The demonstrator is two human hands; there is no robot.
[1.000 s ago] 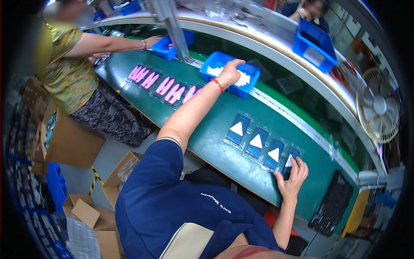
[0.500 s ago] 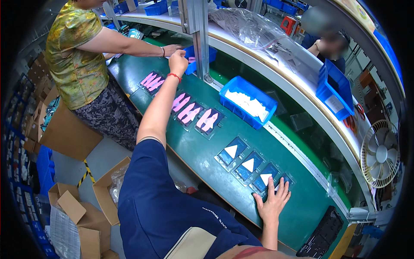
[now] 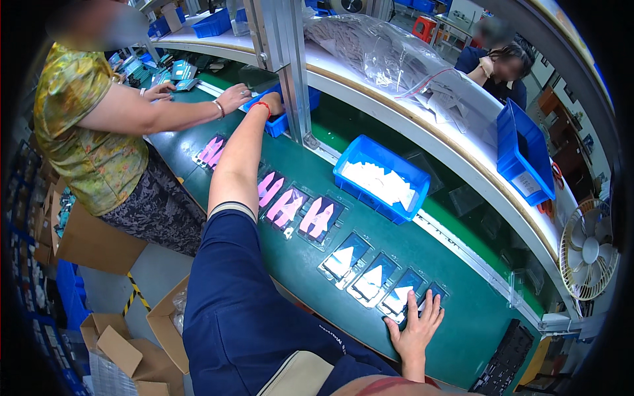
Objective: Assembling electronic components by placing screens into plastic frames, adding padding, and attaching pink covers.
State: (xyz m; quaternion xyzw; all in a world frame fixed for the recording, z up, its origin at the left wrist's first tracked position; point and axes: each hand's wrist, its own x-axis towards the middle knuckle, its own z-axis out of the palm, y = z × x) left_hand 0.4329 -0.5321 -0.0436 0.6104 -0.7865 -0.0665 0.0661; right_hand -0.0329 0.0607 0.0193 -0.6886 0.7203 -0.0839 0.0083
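Observation:
My left hand (image 3: 273, 102), with a red cord on the wrist, reaches into a small blue bin (image 3: 277, 125) beside the metal post; its fingers are hidden inside. My right hand (image 3: 419, 331) rests with fingers spread on the rightmost clear plastic tray (image 3: 440, 288), which has a dark insert. Left of it lie several similar trays, each with a white triangular piece (image 3: 374, 276) on the dark insert. Farther left, under and beside my left forearm, are several trays with pink pointed pieces (image 3: 317, 219). Nothing shows gripped in my right hand.
A blue bin (image 3: 342, 177) of white pieces stands at the green table's (image 3: 475, 310) far side. A co-worker's hand (image 3: 234, 99) is close to my left hand. A metal post (image 3: 295, 105) rises there. A black slotted rack (image 3: 505, 356) and a fan (image 3: 590, 251) are at right.
My left hand has gone from above the small blue bin down into it. The co-worker's arm has drawn back left. My right hand stays at the rightmost tray; the view has shifted slightly.

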